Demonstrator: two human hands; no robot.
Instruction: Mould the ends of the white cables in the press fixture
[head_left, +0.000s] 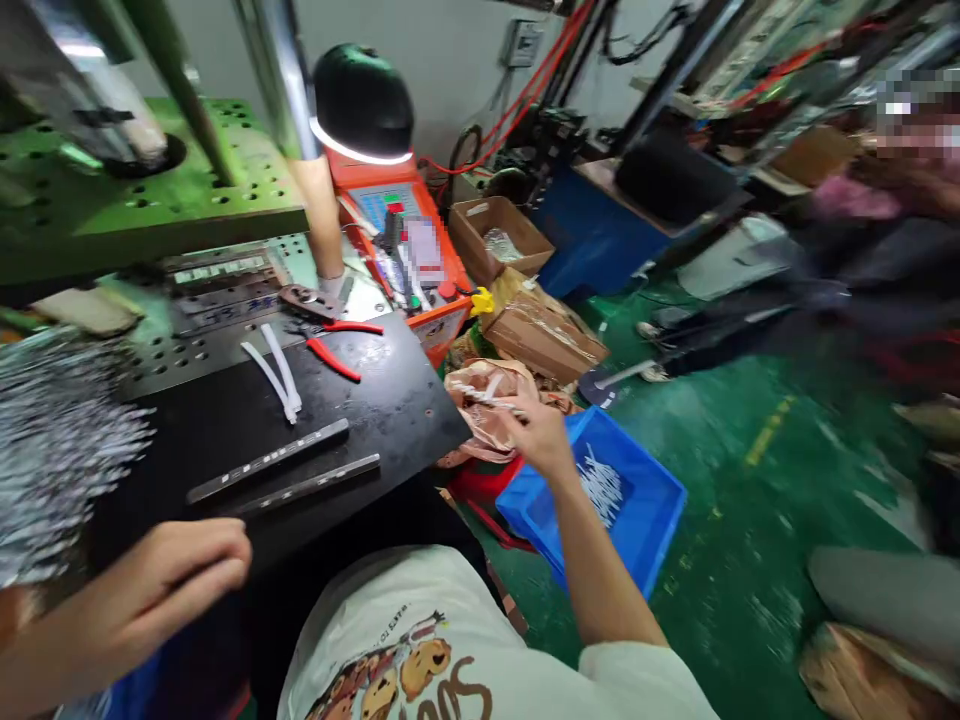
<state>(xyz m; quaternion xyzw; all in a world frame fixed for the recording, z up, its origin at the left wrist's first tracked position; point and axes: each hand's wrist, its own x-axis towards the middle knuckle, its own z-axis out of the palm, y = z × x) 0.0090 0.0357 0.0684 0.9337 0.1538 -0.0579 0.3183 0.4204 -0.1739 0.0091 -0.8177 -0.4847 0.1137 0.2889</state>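
My right hand point(541, 436) reaches out over a pinkish plastic bag point(487, 440), its fingers pinched on a thin white strip point(510, 404). Near the front edge of the black table point(390, 400), my left hand point(191, 570) is closed with the fingers curled under; whatever may be inside is hidden. Two dark metal bars point(270, 460) lie side by side on the table. Beyond them are two white plastic strips point(277, 370) and red-handled pliers point(334, 345). A blue crate point(652, 520) with several white pieces stands below my right forearm.
A heap of shiny metal pieces point(60, 440) covers the table's left side. Behind stands a green press point(247, 190) beside an orange control box point(446, 265) with a black lamp. Cardboard boxes point(551, 325) sit past the bag. A blurred person point(810, 290) is at the right.
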